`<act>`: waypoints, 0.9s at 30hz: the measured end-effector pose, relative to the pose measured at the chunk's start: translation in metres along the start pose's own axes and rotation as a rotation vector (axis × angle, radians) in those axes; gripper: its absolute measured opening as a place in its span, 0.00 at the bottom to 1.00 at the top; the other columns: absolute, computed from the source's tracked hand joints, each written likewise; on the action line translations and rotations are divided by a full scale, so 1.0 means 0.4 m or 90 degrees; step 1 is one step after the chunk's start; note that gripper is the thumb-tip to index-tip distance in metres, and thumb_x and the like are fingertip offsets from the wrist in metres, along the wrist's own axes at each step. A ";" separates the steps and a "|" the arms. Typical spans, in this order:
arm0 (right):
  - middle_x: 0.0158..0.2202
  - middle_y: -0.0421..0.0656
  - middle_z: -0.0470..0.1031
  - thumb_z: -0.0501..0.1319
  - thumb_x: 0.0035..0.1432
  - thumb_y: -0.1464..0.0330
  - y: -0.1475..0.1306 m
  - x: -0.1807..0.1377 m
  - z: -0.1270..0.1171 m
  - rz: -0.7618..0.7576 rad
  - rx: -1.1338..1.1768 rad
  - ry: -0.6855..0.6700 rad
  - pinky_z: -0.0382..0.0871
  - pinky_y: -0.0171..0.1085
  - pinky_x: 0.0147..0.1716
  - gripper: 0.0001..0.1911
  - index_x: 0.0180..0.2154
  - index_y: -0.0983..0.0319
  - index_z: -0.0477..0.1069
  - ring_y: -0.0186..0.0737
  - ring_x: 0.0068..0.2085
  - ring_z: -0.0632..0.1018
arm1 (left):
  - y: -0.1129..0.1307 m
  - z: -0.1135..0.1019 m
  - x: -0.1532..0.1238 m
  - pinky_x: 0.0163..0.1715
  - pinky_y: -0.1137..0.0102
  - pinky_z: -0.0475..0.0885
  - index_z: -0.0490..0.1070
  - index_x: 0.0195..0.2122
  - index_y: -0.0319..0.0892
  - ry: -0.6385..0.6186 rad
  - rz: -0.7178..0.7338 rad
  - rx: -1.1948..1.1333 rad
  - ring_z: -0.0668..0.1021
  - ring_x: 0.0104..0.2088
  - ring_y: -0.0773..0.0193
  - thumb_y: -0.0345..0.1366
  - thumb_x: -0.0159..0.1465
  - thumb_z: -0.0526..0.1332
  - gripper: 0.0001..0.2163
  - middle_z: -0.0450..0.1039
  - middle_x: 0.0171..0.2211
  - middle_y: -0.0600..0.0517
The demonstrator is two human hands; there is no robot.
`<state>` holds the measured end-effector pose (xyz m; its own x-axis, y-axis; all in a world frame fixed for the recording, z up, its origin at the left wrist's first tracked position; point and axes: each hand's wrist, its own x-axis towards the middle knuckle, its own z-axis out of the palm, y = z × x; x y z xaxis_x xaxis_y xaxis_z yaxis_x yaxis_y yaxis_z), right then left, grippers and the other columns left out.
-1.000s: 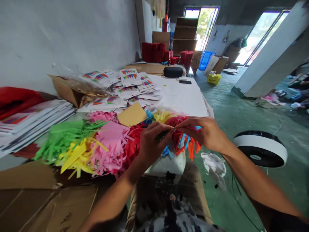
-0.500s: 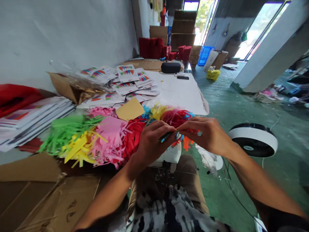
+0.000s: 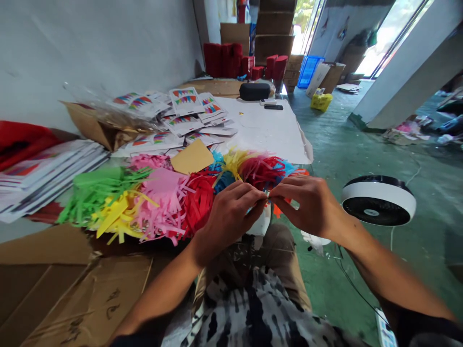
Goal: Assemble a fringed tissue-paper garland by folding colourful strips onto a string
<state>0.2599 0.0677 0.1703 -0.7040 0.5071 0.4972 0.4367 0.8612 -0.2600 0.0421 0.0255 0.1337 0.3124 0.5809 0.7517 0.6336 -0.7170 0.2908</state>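
Fringe (image 3: pixel 253 169) being pinched by both hands

Left hand (image 3: pixel 231 214) and right hand (image 3: pixel 307 205) are meeting fingertip to fingertip, each gripping the fringe at the colourful pile's right end, just off the table's (image 3: pixel 267 135) near edge.

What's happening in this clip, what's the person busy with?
A seated person's left hand and right hand meet fingertip to fingertip at the table edge, both pinching a bit of the coloured paper fringe. The rest of it lies heaped to the left, printed cards behind it, a round fan on the floor to the right.
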 end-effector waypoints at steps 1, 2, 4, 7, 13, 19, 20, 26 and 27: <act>0.34 0.41 0.82 0.63 0.66 0.72 0.001 -0.002 -0.001 0.004 0.013 -0.004 0.70 0.38 0.36 0.08 0.37 0.57 0.80 0.38 0.34 0.80 | 0.001 0.001 -0.001 0.40 0.68 0.76 0.77 0.43 0.44 -0.004 -0.011 -0.016 0.81 0.37 0.63 0.30 0.70 0.64 0.04 0.82 0.36 0.51; 0.34 0.41 0.82 0.63 0.66 0.72 0.001 -0.003 -0.001 0.011 0.030 -0.007 0.70 0.38 0.36 0.08 0.37 0.57 0.80 0.37 0.34 0.80 | 0.001 0.002 -0.001 0.40 0.68 0.76 0.77 0.43 0.44 -0.005 -0.022 -0.035 0.81 0.37 0.64 0.30 0.70 0.64 0.04 0.82 0.36 0.51; 0.34 0.40 0.83 0.63 0.66 0.71 0.002 -0.006 0.001 0.030 0.069 -0.004 0.71 0.37 0.35 0.07 0.38 0.57 0.81 0.36 0.34 0.81 | 0.001 0.002 0.001 0.39 0.69 0.76 0.77 0.41 0.44 0.005 -0.034 -0.061 0.81 0.37 0.64 0.29 0.69 0.64 0.04 0.81 0.35 0.51; 0.34 0.39 0.84 0.66 0.67 0.69 0.003 -0.011 0.006 0.072 0.127 -0.001 0.72 0.36 0.35 0.05 0.40 0.57 0.82 0.35 0.34 0.82 | -0.003 0.003 0.004 0.38 0.70 0.76 0.77 0.41 0.43 0.011 -0.013 -0.067 0.80 0.35 0.65 0.28 0.69 0.65 0.04 0.81 0.34 0.51; 0.32 0.38 0.84 0.69 0.65 0.67 0.005 -0.017 0.004 0.177 0.239 -0.003 0.73 0.34 0.33 0.03 0.40 0.58 0.81 0.34 0.31 0.82 | -0.007 0.008 0.003 0.37 0.71 0.76 0.77 0.40 0.43 0.006 0.002 -0.063 0.80 0.35 0.66 0.28 0.69 0.66 0.03 0.80 0.34 0.52; 0.35 0.38 0.83 0.67 0.65 0.70 -0.001 -0.025 0.017 0.184 0.236 0.003 0.72 0.34 0.38 0.03 0.39 0.58 0.81 0.34 0.35 0.81 | -0.001 0.020 0.000 0.38 0.71 0.76 0.77 0.39 0.41 -0.010 -0.029 -0.060 0.80 0.35 0.66 0.29 0.68 0.68 0.01 0.80 0.34 0.52; 0.34 0.38 0.83 0.67 0.65 0.71 -0.003 -0.027 0.021 0.192 0.227 0.009 0.72 0.34 0.38 0.03 0.38 0.59 0.80 0.34 0.35 0.80 | 0.000 0.021 -0.002 0.38 0.71 0.76 0.78 0.39 0.41 -0.014 -0.046 -0.061 0.80 0.35 0.66 0.29 0.68 0.68 0.01 0.80 0.34 0.52; 0.31 0.39 0.80 0.65 0.64 0.71 -0.001 -0.042 0.036 0.237 0.240 0.025 0.69 0.34 0.33 0.04 0.37 0.60 0.79 0.33 0.31 0.77 | 0.001 0.019 -0.015 0.38 0.71 0.75 0.79 0.42 0.42 -0.034 -0.195 -0.154 0.82 0.37 0.66 0.35 0.68 0.70 0.05 0.83 0.37 0.52; 0.32 0.39 0.81 0.65 0.65 0.70 0.003 -0.044 0.036 0.245 0.246 0.029 0.69 0.34 0.33 0.04 0.38 0.60 0.80 0.33 0.32 0.77 | -0.001 0.019 -0.018 0.37 0.71 0.75 0.79 0.41 0.42 -0.034 -0.214 -0.168 0.82 0.36 0.66 0.36 0.67 0.70 0.05 0.83 0.37 0.51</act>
<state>0.2646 0.0602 0.1493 -0.5051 0.7935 0.3395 0.4147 0.5681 -0.7108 0.0450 0.0244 0.1237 0.1601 0.8132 0.5596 0.5055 -0.5544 0.6611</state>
